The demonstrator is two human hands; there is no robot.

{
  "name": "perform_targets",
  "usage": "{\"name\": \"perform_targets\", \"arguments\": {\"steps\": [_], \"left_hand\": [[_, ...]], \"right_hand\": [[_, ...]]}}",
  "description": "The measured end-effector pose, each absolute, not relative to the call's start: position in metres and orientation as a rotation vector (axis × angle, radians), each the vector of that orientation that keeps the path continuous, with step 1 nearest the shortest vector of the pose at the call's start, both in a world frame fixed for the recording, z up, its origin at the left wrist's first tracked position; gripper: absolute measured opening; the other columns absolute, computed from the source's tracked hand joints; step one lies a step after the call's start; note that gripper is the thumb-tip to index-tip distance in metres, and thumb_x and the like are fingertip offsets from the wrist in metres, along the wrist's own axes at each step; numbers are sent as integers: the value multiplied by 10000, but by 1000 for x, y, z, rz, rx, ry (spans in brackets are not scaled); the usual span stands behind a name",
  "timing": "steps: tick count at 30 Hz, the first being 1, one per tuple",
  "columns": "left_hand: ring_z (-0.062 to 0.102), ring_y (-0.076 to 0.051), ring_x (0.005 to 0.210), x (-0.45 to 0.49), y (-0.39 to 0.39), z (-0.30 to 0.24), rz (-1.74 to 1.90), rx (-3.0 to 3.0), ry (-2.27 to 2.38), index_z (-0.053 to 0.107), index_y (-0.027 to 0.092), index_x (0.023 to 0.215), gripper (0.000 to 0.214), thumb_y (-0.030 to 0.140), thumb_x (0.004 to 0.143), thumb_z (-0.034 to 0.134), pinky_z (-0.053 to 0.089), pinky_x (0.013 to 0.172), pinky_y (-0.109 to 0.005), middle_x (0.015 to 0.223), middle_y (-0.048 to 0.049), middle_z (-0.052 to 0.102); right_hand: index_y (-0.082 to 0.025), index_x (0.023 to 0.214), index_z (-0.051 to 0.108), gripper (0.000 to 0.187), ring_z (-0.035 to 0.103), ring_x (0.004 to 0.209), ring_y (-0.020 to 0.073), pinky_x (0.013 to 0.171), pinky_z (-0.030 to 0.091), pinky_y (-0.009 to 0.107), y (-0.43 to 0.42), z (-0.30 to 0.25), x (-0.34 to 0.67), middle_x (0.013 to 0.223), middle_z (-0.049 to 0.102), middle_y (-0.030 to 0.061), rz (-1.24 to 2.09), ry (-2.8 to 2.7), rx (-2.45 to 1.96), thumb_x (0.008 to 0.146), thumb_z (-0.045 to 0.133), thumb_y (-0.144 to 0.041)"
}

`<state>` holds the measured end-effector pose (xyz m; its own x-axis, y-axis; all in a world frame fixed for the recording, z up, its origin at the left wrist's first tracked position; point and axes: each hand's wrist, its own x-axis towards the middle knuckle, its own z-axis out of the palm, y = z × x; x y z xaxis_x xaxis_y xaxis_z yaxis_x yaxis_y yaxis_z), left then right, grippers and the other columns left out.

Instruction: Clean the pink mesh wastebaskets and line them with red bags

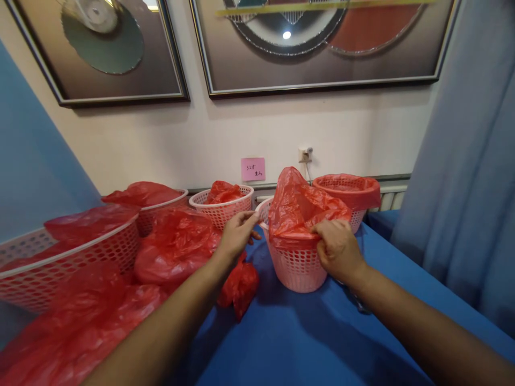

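Observation:
A pink perforated plastic basket (298, 271) stands upright in front of me. A red plastic bag (295, 206) covers part of its mouth, puffed up at the back and folded down over the front rim. My right hand (340, 249) is closed on the bag's folded edge at the front right of the rim. At the basket's left rim, my left hand (238, 233) has its thumb and fingers closed on the bare edge. Its fingertips are partly hidden.
Behind on the right stands a red-lined basket (366, 201). A white basket (221, 212) holding red plastic is at the back. Farther left are a large basket (80, 249) and heaped red bags (173, 246). A crumpled red bag (241, 284) lies on the blue tablecloth (281, 343).

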<state>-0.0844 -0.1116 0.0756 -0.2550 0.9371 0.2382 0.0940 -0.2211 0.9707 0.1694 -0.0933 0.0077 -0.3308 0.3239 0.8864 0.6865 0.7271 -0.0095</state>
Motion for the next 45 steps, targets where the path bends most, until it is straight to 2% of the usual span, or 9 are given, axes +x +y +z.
{"name": "perform_targets", "arguments": {"steps": [8,15,19,24,30,34,39,42,45], "left_hand": [[376,-59,345,-59,-74,116,1296,1307,1182,650,169,602,309,234,584,952,192,385,-212,419,45,513],[257,-11,358,-90,-97,51,1548,978,1057,444,208,612,503,353,583,925,153,383,-165,460,127,366],[399,-41,409,-89,-117,19,1627,849,970,507,207,671,399,323,614,884,316,413,-173,524,93,484],[676,-151,788,-79,-129,18,1684,861,813,675,206,820,206,225,657,798,546,718,-262,877,2,737],[656,-128,812,-68,-131,12,1681,887,706,717,177,919,281,179,668,843,527,761,-228,936,-5,729],[674,-139,828,-62,-131,16,1685,876,671,723,159,936,328,158,639,864,541,774,-235,941,-17,738],[499,-47,520,-71,-127,27,1705,839,746,688,132,740,232,158,606,876,426,510,-167,648,55,609],[413,-34,456,-83,-122,31,1705,790,749,649,146,691,228,141,586,852,393,479,-166,552,93,507],[474,-55,484,-93,-116,32,1728,743,749,625,160,681,231,183,598,839,423,508,-178,573,75,550]], "right_hand": [[-221,922,549,315,558,764,238,761,422,382,-87,-3,174,775,598,26,-361,-1839,-730,674,467,-45],[-234,896,534,314,564,756,218,760,429,374,-77,-8,204,786,604,13,-240,-1823,-667,666,481,-27],[-238,851,522,284,562,741,202,759,435,363,-66,-4,213,776,605,2,-157,-1853,-603,670,484,-22],[-237,772,516,234,643,823,215,805,479,379,-49,6,228,843,669,23,-49,-1898,-600,704,477,-16],[-218,1221,600,464,615,1225,297,1004,460,488,-103,18,198,1292,666,119,-291,-1798,-726,814,489,-26],[-173,1272,581,325,632,1128,263,971,465,427,-133,25,139,1229,693,119,-271,-1936,-654,957,512,-139],[-173,1044,666,134,584,764,242,731,377,384,-119,16,105,810,670,58,-537,-1918,-856,984,561,-231],[-187,939,660,103,543,721,230,714,339,377,-109,8,117,743,625,40,-575,-1918,-839,972,569,-222],[-191,899,636,116,538,730,220,730,348,367,-103,6,136,747,623,33,-489,-1954,-734,973,587,-266]]}}
